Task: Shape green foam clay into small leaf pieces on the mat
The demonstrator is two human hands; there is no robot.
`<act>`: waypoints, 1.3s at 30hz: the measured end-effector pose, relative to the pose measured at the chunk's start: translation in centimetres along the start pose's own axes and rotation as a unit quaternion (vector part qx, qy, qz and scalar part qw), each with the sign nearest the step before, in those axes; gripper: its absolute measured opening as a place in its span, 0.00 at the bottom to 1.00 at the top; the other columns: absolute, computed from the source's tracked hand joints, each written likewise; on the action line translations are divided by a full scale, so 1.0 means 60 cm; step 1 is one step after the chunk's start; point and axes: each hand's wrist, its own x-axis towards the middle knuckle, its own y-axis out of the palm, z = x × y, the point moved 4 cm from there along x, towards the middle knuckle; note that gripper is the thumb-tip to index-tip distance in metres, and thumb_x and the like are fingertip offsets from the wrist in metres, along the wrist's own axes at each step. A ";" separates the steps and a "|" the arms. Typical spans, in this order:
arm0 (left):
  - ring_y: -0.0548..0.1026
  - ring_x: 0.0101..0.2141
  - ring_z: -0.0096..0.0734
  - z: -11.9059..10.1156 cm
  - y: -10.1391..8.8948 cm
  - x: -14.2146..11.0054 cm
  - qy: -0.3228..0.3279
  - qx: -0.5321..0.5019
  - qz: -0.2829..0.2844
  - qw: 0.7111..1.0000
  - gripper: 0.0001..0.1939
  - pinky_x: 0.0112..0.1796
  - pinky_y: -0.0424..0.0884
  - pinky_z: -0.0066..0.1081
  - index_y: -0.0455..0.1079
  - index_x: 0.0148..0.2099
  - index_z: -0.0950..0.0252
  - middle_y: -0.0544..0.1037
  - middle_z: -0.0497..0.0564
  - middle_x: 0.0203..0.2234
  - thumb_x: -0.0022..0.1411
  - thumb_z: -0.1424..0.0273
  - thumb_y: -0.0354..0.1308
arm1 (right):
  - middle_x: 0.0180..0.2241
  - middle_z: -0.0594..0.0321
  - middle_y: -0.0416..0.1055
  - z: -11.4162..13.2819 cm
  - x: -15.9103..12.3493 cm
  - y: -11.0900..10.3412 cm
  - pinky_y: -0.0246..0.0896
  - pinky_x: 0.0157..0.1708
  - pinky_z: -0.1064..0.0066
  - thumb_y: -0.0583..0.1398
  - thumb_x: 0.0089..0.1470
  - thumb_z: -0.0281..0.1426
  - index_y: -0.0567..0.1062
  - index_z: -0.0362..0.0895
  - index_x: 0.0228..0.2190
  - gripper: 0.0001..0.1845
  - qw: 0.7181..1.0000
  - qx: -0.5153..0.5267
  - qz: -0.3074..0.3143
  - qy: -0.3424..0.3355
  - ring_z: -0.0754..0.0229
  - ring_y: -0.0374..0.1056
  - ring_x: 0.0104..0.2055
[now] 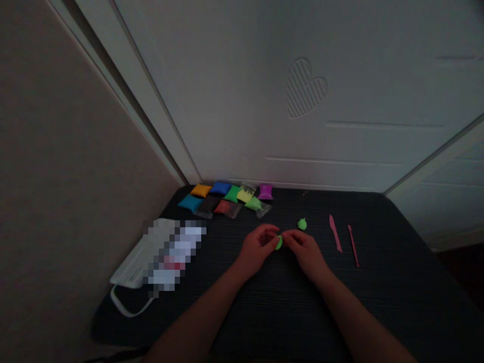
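A flattened piece of light green modelling clay (279, 243) is held just above the dark table, between my two hands. My left hand (260, 247) grips it between thumb and fingers. From the other side, my right hand (302, 249) has its fingertips pinched together at the clay's edge; the exact contact is partly hidden. Just beyond my right fingers lies a small green clay lump (302, 224) with a little tip on top. Farther right rest a pink plastic knife (335, 233) and a thin pink modelling stick (354, 245).
Several packets of coloured clay sit along the table's back left, among them an orange packet (201, 190), a red packet (226, 207) and a purple packet (265, 191). A white strapped item (132, 267), partly pixelated, lies at the left. A white panel (234, 101) rises behind the table (264, 317).
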 end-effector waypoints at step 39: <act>0.67 0.25 0.21 -0.001 -0.009 0.005 -0.070 -0.103 0.068 0.990 0.13 0.28 0.60 0.23 0.66 0.40 0.65 0.71 0.45 0.24 0.48 0.71 0.58 | 0.35 0.63 0.69 0.026 -0.004 -0.011 0.59 0.38 0.68 0.56 0.49 0.32 0.73 0.48 0.36 0.10 0.987 -0.088 0.067 -0.114 0.61 0.65 0.38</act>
